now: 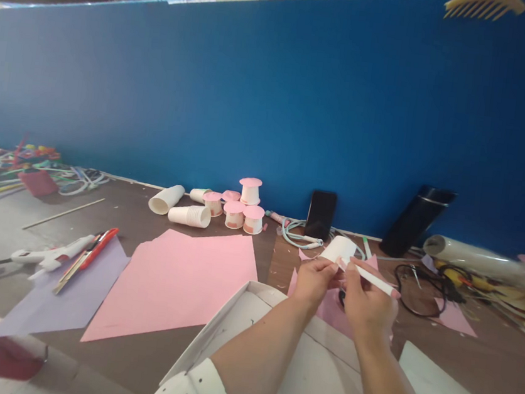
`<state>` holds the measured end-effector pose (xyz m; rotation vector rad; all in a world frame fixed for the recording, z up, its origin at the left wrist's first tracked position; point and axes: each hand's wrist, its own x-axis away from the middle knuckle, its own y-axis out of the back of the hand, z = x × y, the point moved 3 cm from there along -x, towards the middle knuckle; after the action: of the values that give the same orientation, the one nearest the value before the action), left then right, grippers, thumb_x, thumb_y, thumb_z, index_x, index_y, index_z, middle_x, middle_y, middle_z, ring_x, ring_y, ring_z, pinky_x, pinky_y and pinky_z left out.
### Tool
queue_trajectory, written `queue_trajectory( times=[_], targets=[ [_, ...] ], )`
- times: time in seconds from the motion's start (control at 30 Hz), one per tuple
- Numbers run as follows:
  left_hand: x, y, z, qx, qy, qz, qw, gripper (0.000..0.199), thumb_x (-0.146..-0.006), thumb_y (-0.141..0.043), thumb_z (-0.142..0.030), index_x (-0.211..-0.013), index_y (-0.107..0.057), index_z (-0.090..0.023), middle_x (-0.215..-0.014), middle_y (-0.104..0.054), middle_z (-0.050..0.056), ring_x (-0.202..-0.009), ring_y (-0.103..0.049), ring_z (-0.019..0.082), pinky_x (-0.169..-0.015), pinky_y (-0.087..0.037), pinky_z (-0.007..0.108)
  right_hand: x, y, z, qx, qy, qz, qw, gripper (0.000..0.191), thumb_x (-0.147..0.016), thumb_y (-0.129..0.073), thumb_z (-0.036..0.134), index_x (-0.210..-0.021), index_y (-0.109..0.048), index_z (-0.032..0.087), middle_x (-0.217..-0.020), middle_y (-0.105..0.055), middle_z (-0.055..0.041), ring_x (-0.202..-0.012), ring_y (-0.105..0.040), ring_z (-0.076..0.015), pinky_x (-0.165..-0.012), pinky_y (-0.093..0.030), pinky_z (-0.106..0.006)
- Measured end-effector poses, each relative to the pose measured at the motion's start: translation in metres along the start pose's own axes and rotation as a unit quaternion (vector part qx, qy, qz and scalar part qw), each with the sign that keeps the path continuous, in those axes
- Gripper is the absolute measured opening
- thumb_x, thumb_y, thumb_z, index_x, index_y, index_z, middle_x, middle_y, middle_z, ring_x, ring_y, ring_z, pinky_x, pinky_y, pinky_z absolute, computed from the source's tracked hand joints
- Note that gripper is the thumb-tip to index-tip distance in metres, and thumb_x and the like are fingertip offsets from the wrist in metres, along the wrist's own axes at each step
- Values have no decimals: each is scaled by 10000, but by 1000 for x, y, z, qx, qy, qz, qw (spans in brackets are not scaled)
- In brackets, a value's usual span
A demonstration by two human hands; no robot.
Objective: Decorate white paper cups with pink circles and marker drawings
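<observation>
My left hand [314,280] is closed at the near edge of a white paper cup [339,248], thumb and fingers pressed together. In my right hand [368,304] is a white marker pen [374,278] with a pink end, its other end pointing toward the cup and my left thumb. The contact between pen tip and cup is too small to make out. Beneath both hands lies cut pink paper [332,309], partly hidden by them. Part of a dark round thing shows beside the right fingers.
Paper cups with pink round tops [250,190] stand by the blue partition [274,97]. A phone [320,215] and black bottle [416,222] lean there. Pink sheets [181,282], a red utility knife [87,259], a glue gun [54,254] and a nested cup stack [189,215] lie leftward.
</observation>
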<state>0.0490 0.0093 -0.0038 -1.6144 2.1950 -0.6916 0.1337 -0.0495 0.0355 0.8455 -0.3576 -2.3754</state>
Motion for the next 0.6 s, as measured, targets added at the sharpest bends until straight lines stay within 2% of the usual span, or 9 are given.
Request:
queue_trajectory(
  times=[0.4, 0.6],
  targets=[
    [0, -1, -1, 18, 10, -10, 1000, 436, -541, -818, -496, -695, -677, -113, -690, -619, 47, -694, -625, 160, -763, -531, 327, 0, 0, 0, -12, -3, -11, 1000, 356, -796, -535, 462, -928, -734, 199, -943, -729, -105, -855, -661, -261, -694, -458, -331],
    [0, 0, -1, 30, 17, -18, 999, 397, -576, -809, -464, -722, -681, -118, -699, -627, 47, -742, -653, 182, -791, -534, 341, 0, 0, -3, -19, 0, -9, 1000, 350, -787, -532, 441, -931, -732, 194, -909, -731, -104, -822, -666, -256, -686, -458, -330]
  ],
)
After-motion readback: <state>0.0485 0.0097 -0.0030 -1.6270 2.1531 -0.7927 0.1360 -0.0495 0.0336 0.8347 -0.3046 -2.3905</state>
